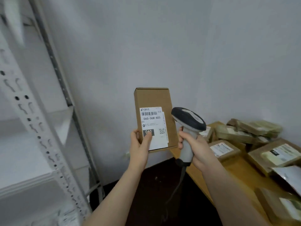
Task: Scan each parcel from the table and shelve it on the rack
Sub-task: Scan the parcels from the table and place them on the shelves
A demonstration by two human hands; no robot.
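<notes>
The parcel (154, 118), a flat brown cardboard box, stands upright in the air in front of the pale wall, its white label (153, 126) facing the camera; the left hand (140, 144) grips it at the lower left corner, thumb pressed on the label's dark patch and fingers hidden behind the box; the right hand (195, 147), just right of the parcel, is closed round the grey handle of the scanner (189, 121), whose dark head sits close to the parcel's right edge and looks turned toward the label, though no beam shows; its cable (177, 188) hangs down below the parcel; the barcode (149, 113) lies on the upper part of the label, clear of the thumb; the worktop (241, 168) runs off to the right of and below the parcel, carrying the waiting parcels (275, 154), several of them stacked or overlapping; the rack (32, 121), white with slotted uprights, stands well to the left of the parcel; judging by how one corner grip carries it, the parcel is probably light, and its crisp edges suggest stiff board that will not sag; the card looks fairly smooth, so a pinch across the thin faces near a lower corner suits it, keeping fingers off the barcode; for shelving, a flatter hold under the base would likely steady it.
</notes>
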